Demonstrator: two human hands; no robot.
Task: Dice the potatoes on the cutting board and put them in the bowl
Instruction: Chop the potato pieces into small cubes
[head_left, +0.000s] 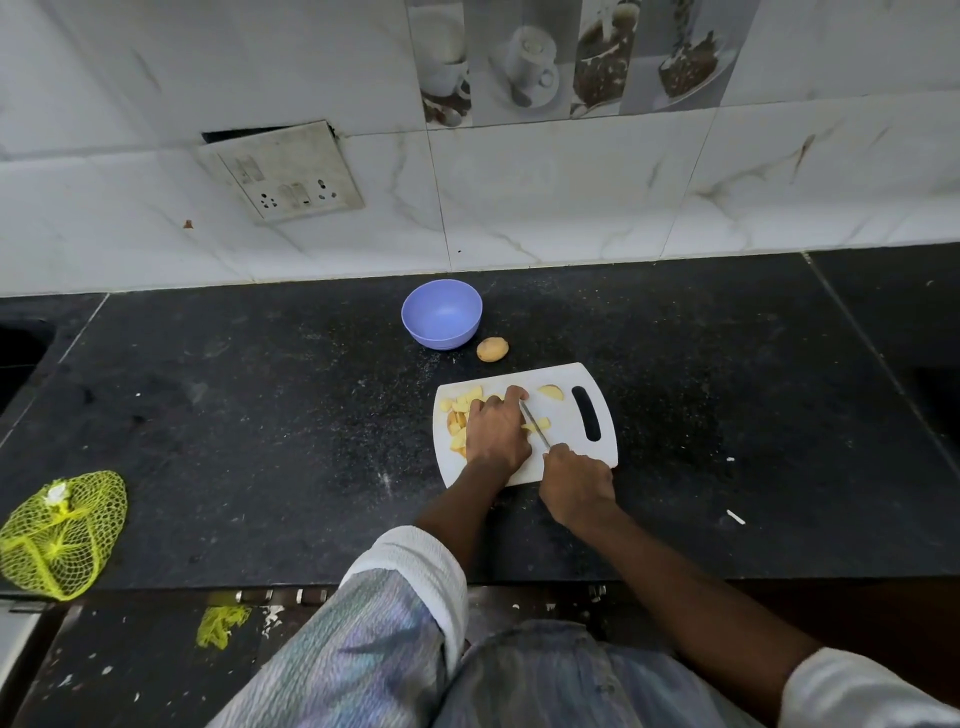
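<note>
A white cutting board (563, 452) lies on the black counter. Several yellow potato pieces (460, 408) are piled at its left end, and a potato wedge (550, 392) sits apart near the handle slot. My left hand (496, 431) lies over the pile and holds down a potato piece (537, 425) beside the blade. My right hand (576, 483) grips the handle of a knife (535, 425), whose blade points away from me into that piece. Behind the board stands an empty blue bowl (442, 313). A whole unpeeled potato (492, 348) rests just right of the bowl.
A yellow mesh bag (60, 532) lies at the counter's front left edge. The tiled wall with a switch plate (283, 171) rises behind the counter. A small white scrap (735, 516) lies on the counter at the right.
</note>
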